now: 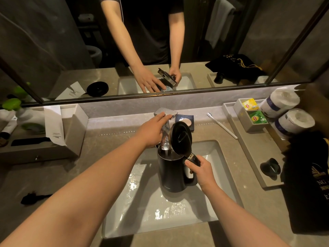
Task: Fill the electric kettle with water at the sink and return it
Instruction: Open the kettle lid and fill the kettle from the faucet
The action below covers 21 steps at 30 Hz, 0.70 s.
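A black electric kettle [170, 173] stands upright inside the white sink [210, 155], its round lid [180, 139] flipped up. My right hand [201, 171] is wrapped around the handle on the kettle's right side. My left hand [154, 130] rests on the chrome faucet [166, 125], fingers laid over its lever. The spout hangs right over the open kettle mouth, and water runs from it into the kettle. Wet patches glint on the basin floor.
A black kettle base shows only as a mirror reflection [97, 89]. A toothbrush [222, 125] and a soap dish [185, 122] lie behind the sink. A tray with tea bags [252, 111], toilet rolls [283, 111] and a black bag [306, 182] fills the right counter. A tissue box [71, 127] stands at left.
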### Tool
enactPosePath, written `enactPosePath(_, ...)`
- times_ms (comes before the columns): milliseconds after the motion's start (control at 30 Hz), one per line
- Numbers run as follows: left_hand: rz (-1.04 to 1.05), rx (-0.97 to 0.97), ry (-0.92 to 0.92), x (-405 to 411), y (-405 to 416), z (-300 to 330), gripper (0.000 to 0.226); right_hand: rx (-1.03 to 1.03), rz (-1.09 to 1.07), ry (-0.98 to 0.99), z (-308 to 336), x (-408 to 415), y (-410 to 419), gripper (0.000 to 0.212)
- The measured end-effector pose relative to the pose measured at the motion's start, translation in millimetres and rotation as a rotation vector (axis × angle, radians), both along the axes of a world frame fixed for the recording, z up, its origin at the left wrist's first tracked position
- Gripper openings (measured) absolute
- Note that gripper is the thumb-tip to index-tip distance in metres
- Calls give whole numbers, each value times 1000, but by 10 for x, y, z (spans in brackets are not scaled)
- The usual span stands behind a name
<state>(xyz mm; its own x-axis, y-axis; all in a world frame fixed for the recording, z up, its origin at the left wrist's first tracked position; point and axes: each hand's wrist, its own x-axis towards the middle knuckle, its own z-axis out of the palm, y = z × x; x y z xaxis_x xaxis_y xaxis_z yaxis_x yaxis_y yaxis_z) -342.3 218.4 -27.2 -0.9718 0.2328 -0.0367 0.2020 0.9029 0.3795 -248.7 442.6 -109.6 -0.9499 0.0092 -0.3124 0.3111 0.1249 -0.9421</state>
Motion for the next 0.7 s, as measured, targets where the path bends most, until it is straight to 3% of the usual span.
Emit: enactPosePath(700,-10,-3,-14,0,-6,-6,71,-3,4,9,24,13,-6,15)
